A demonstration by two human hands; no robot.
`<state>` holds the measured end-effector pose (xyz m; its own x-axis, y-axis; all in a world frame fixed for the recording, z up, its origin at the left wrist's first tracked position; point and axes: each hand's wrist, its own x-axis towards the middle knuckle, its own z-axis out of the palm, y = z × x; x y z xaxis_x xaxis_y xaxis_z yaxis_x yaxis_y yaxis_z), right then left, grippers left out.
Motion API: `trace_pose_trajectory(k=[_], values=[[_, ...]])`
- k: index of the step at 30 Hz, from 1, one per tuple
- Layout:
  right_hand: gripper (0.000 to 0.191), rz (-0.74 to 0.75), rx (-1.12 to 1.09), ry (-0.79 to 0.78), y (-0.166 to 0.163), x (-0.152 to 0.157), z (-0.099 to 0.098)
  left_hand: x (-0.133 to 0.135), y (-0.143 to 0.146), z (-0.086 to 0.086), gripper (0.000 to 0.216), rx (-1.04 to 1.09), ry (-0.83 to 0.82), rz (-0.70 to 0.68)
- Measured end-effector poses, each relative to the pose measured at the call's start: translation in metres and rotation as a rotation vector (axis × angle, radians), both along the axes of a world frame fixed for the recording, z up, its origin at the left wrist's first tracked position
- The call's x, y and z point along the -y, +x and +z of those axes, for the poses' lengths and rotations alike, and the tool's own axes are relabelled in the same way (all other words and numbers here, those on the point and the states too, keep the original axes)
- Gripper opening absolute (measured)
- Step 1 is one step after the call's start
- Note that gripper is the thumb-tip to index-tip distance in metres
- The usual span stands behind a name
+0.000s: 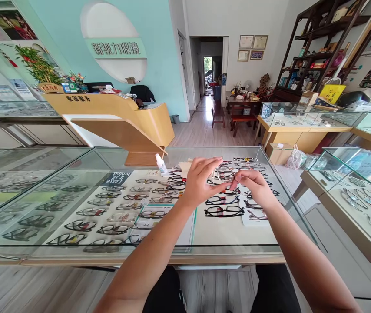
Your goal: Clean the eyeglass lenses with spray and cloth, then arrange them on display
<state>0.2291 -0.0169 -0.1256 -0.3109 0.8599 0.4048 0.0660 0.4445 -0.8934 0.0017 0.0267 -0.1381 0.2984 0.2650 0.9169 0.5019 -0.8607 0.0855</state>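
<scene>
Above the glass display case, a pair of eyeglasses (pixel 225 174) with a thin, light frame is between my two hands. My left hand (pixel 201 179) curls round one side of it, fingers over the top and thumb below. The other side is in a pinch of my right hand (pixel 253 184), thumb against fingers. Small details of the frame blend into the eyeglasses behind. Just left of my left hand, a white spray bottle (pixel 161 165) stands on the glass top. A beige cloth (pixel 184 168) shows partly behind that hand.
Rows of eyeglasses (pixel 223 211) lie inside the glass display case (pixel 237 249) under my forearms. Another glass case (pixel 327 184) stands at the right. Beyond are a wooden counter (pixel 154 119), a dark table with benches (pixel 244 118) and a doorway.
</scene>
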Motion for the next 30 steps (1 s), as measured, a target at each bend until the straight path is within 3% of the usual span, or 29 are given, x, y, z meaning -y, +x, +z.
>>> trace_pose_trajectory(k=[4, 7, 10, 15, 17, 20, 30], values=[[0.04, -0.226, 0.032, 0.285, -0.001, -0.001, -0.006, 0.004, 0.0, -0.001, 0.064, 0.139, -0.131, -0.029], [0.036, -0.424, 0.031, 0.49, 0.001, 0.0, -0.001, 0.006, -0.001, 0.013, 0.063, 0.376, -0.282, -0.032], [0.038, -0.55, 0.086, 0.677, 0.004, 0.002, 0.024, 0.007, -0.005, 0.045, 0.064, 0.513, -0.229, 0.01], [0.057, -0.651, 0.191, 0.984, -0.005, 0.015, 0.093, 0.016, -0.002, 0.115, 0.066, 0.485, 0.096, 0.129], [0.055, -0.701, 0.169, 1.013, -0.015, 0.021, 0.116, 0.023, 0.002, 0.134, 0.066, 0.523, 0.142, 0.169], [0.049, -0.744, 0.132, 0.998, -0.029, 0.026, 0.135, 0.031, 0.004, 0.145, 0.065, 0.585, 0.177, 0.19], [0.046, -0.75, 0.131, 0.923, -0.027, 0.027, 0.134, 0.041, -0.012, 0.146, 0.062, 0.419, 0.095, 0.228]])
